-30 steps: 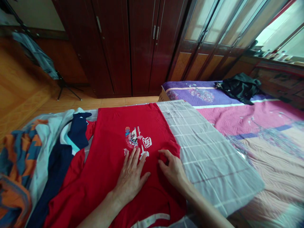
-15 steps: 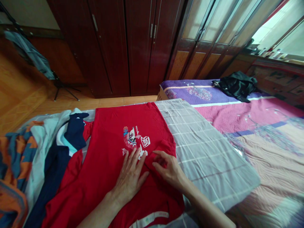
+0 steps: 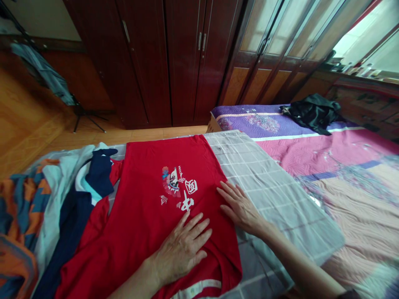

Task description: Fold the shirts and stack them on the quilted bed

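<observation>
A red T-shirt [image 3: 146, 207] with a small printed logo [image 3: 176, 187] lies spread flat on a grey checked cloth [image 3: 268, 187] at the foot of a bed. My left hand [image 3: 183, 247] rests palm down on the shirt's lower middle, fingers spread. My right hand [image 3: 240, 205] lies flat along the shirt's right edge, fingers stretched out, half on the grey cloth. Neither hand holds anything.
A pile of clothes [image 3: 46, 207], navy, light blue and orange, lies to the left. A pink and purple quilt [image 3: 327, 158] covers the bed on the right, with a black garment [image 3: 314, 112] on it. Dark wooden wardrobes [image 3: 174, 58] and a tripod [image 3: 82, 114] stand behind.
My left hand slid down from the logo towards the shirt's lower part. My right hand opened from a pinch near the middle and moved out to the shirt's right edge.
</observation>
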`<state>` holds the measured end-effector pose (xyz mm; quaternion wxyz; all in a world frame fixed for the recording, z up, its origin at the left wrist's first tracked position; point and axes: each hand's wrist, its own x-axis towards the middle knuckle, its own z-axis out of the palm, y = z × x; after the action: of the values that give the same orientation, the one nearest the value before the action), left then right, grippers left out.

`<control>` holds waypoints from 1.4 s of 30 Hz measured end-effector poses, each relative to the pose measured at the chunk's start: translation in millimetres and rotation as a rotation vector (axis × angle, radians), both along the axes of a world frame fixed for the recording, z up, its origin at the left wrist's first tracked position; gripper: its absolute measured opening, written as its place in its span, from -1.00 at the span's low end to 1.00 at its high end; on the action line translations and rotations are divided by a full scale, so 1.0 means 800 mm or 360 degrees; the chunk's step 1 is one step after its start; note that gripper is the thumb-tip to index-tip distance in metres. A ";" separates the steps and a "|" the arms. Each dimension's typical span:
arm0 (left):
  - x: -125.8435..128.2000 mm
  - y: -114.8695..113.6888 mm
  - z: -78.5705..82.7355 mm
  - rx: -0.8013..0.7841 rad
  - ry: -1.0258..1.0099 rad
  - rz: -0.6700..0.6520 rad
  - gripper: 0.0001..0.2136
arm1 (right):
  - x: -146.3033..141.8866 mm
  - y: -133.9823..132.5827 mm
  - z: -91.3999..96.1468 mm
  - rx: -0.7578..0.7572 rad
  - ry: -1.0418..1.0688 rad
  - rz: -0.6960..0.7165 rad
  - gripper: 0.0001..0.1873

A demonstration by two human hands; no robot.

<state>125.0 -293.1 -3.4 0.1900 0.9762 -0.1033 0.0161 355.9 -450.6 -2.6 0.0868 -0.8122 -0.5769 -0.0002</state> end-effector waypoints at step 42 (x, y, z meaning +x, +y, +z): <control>-0.253 0.044 0.049 0.0074 -0.0063 0.2509 -0.73 | -0.168 0.114 0.008 -0.0026 0.0220 0.1581 -0.23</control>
<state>-77.4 -257.7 35.5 0.1003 0.7648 0.6157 0.1614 221.7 -359.3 3.5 0.1081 -0.4381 -0.8869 0.0993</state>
